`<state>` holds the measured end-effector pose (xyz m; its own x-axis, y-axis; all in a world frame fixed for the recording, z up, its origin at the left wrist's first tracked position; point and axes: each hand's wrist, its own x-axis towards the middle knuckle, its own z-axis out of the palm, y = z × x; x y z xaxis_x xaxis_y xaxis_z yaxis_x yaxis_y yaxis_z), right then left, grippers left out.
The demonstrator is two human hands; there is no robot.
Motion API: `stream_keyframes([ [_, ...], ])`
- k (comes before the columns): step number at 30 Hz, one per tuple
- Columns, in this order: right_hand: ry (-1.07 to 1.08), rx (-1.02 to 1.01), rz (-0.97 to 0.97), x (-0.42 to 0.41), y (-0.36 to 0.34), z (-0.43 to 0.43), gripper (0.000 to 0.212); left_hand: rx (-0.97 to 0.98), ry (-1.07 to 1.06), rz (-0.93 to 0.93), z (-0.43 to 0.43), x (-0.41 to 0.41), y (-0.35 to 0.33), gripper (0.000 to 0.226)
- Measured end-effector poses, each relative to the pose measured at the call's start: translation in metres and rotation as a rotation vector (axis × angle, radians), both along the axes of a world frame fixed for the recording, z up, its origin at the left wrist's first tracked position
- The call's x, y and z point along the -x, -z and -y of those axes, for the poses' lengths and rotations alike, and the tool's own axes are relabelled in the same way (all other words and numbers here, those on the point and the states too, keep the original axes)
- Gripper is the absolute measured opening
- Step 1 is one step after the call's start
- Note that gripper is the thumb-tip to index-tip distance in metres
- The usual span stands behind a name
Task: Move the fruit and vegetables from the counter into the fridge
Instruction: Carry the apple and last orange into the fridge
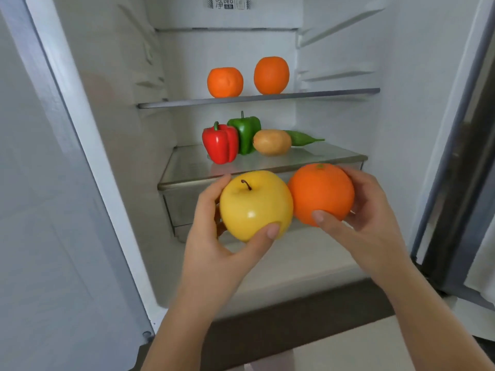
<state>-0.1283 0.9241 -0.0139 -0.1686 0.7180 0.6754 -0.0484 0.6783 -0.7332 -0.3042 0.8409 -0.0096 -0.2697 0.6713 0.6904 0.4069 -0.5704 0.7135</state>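
Two bare forearms reach up from the bottom of the view, and the left hand [214,245] grips a yellow apple [255,206], thumb curled across its lower front and fingers wrapped behind its left side, stem pointing up. Just beside it the right hand [372,220] grips an orange [321,194], thumb pressed on the lower front and fingers curved round the right flank. The two fruits sit side by side; whether they actually touch cannot be told. Both are held in the air in front of the open fridge, level with the front edge of the lower glass shelf [192,167] and the clear drawer [182,207] under it, resting on nothing. On that shelf a red pepper [220,143] stands upright at the front left, touching a green pepper [245,132] just behind it; to their right lies a brown oval item [272,142], and behind that a long green vegetable [302,138] on its side, tip pointing right. On the upper shelf [334,92] a smaller orange [225,82] and a taller orange [271,75] stand near each other but apart. The fridge door [40,210] hangs open at the left.
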Motion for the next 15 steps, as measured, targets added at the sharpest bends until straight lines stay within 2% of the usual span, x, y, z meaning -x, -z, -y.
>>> stream_keyframes([
  [9, -0.098, -0.114, -0.126, 0.019, -0.078, -0.073, 0.063, -0.154, -0.103, -0.071, -0.050, 0.018, -0.053, 0.063],
  [15, -0.062, -0.214, -0.101, 0.022, -0.130, -0.117, 0.061, -0.252, -0.256, -0.186, -0.069, 0.028, -0.107, 0.060],
])
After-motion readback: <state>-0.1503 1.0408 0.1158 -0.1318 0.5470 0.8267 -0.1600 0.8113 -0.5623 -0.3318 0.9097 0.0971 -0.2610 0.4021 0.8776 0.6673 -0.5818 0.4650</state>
